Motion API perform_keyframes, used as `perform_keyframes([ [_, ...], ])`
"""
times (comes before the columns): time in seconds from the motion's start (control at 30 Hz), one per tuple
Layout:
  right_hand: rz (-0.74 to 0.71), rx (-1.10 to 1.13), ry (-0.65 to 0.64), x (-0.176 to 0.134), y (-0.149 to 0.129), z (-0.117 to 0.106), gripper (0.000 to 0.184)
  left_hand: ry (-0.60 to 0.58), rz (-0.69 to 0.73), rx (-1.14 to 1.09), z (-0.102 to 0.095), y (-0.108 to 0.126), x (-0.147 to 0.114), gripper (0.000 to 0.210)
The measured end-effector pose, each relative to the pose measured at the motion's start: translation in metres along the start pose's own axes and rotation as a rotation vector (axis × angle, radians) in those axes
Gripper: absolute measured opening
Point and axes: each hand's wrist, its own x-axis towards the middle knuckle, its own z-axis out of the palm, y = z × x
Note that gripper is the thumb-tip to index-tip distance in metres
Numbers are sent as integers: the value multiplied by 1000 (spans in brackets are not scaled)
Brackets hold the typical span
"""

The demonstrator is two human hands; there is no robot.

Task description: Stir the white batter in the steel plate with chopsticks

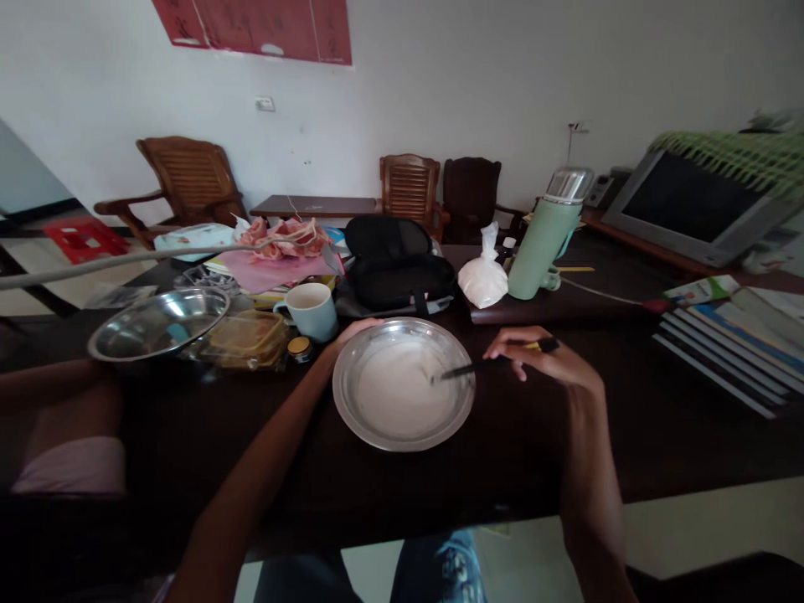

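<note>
A round metal bowl (344, 412) stands on the dark table, holding a pale, milky mixture (399, 389). My left hand (358, 329) grips the bowl at its far left rim; part of the fingers is behind the rim. Dark chopsticks (474, 367) with a gold band near the upper end are pinched in my right hand (533, 353), to the right of the bowl. Their lower tips dip into the mixture, slightly blurred. A tied clear bag of white powder (483, 280) sits beyond the bowl, beside a green thermos (543, 239).
Left of the bowl are a mug (314, 314), a small jar (300, 348), plastic containers (246, 339) and another metal bowl (157, 322). A black case (399, 268) lies open behind. Books (729, 352) are stacked at right. Another person's arm (56, 394) rests at left.
</note>
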Motion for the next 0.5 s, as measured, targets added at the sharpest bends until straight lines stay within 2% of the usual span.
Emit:
perform_keyframes([
  [0.07,-17,37,-157,1,-2,3,23,13,-77,-41,1,1,-1,32],
  [0.1,-34,50,-196,2,-2,6,23,22,-112,-66,2,1,-2,34],
  [0.13,-51,51,-187,4,-2,8,23,34,-138,-90,2,2,-3,35],
  [0.27,-36,-29,71,3,3,5,23,55,-155,-154,5,3,-6,34],
  [0.3,-24,-35,64,2,3,3,23,53,-158,-158,5,4,-6,34],
  [0.4,-30,25,-129,0,1,3,23,37,-156,-159,5,3,-4,34],
  [0.43,-44,53,-158,1,0,6,23,32,-153,-160,4,2,-3,34],
  [0.5,-57,74,-82,4,-1,9,23,25,-147,-165,3,1,-2,34],
])
